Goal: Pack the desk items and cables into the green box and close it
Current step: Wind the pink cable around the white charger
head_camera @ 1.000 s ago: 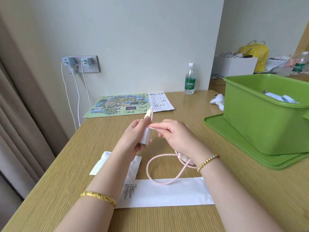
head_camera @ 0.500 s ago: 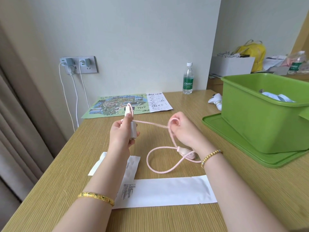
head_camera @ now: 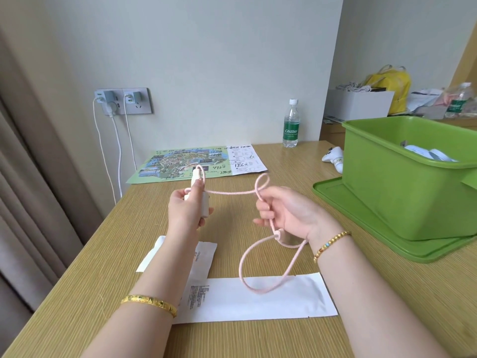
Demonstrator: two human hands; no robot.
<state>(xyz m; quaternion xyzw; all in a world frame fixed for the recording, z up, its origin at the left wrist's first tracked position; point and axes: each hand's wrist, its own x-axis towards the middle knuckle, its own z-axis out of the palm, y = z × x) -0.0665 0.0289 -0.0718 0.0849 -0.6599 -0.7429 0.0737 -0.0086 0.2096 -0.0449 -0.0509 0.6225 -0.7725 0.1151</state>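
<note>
left hand [head_camera: 186, 210] grips a small pale stick-shaped gadget [head_camera: 204, 202] — right hand [head_camera: 289, 215] pinches its thin pink braided cable [head_camera: 232, 193], stretched between.

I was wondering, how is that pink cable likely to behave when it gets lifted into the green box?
Probably floppy: the pink cable droops in a loose loop below the right hand onto the white envelope. It looks light, since a pinch holds it up. Uncoiled, it may well spring open or snag on the green box rim.
</note>
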